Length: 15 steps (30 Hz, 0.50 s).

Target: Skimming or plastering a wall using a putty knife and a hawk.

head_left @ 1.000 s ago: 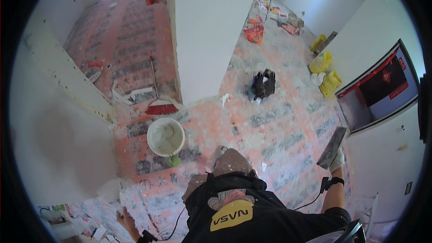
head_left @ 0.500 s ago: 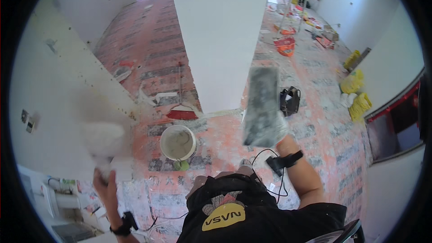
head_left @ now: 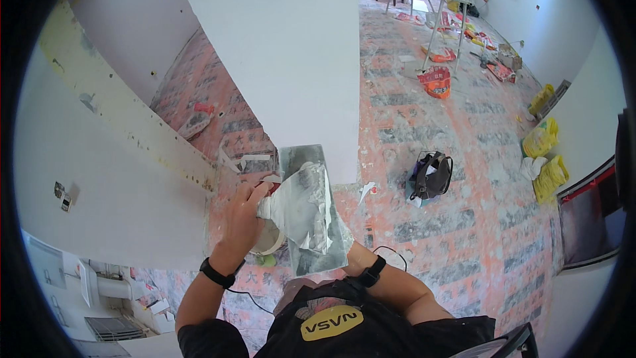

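The left hand [head_left: 244, 209] is curled around the handle end of a putty knife [head_left: 295, 207], its wide blade smeared with white plaster. That blade lies across a flat grey trowel [head_left: 311, 209] held in front of the chest. The right hand is hidden under the trowel, so its fingers cannot be told. A white bucket [head_left: 270, 242] sits on the floor just below. A black bag [head_left: 430, 176] lies to the right.
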Each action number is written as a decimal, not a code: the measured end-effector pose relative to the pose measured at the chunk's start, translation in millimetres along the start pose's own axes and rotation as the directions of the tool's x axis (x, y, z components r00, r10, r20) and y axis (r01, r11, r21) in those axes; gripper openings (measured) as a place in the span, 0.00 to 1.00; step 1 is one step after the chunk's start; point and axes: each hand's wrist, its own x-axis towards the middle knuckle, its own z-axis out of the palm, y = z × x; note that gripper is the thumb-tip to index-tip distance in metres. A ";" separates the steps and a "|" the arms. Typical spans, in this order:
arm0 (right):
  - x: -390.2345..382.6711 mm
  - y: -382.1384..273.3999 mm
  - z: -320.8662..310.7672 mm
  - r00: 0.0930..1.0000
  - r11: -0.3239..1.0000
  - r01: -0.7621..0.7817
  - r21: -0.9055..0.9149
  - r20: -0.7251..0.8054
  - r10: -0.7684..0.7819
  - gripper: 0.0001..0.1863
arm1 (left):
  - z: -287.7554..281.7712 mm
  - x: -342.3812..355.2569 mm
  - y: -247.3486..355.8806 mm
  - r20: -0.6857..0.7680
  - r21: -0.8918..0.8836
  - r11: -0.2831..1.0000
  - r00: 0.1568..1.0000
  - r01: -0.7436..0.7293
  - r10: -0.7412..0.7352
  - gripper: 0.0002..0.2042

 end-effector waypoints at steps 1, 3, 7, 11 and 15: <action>1.5 -7.2 -5.6 1.000 0.999 -0.021 0.032 0.013 0.021 0.22 | 2.0 7.6 -2.6 0.001 0.000 1.000 1.000 0.001 -0.001 0.24; 4.5 -16.4 -13.5 0.998 0.994 -0.061 0.089 0.040 0.058 0.23 | 7.4 24.8 -13.9 0.000 -0.012 0.996 0.996 -0.087 0.087 0.27; -29.6 -28.2 -38.0 0.990 0.980 -0.108 0.168 0.106 0.091 0.23 | 8.4 39.3 -49.4 0.058 0.077 0.993 0.994 -0.095 0.090 0.26; -18.7 -61.8 23.4 0.997 0.983 -0.081 0.164 -0.004 0.083 0.15 | 1.8 40.2 -126.5 0.247 0.032 0.999 0.968 0.029 -0.036 0.17; -30.4 -80.8 33.1 0.963 0.980 0.137 0.146 -0.252 -0.097 0.13 | 2.5 79.2 -170.5 0.334 -0.560 0.754 0.927 0.343 -0.173 0.16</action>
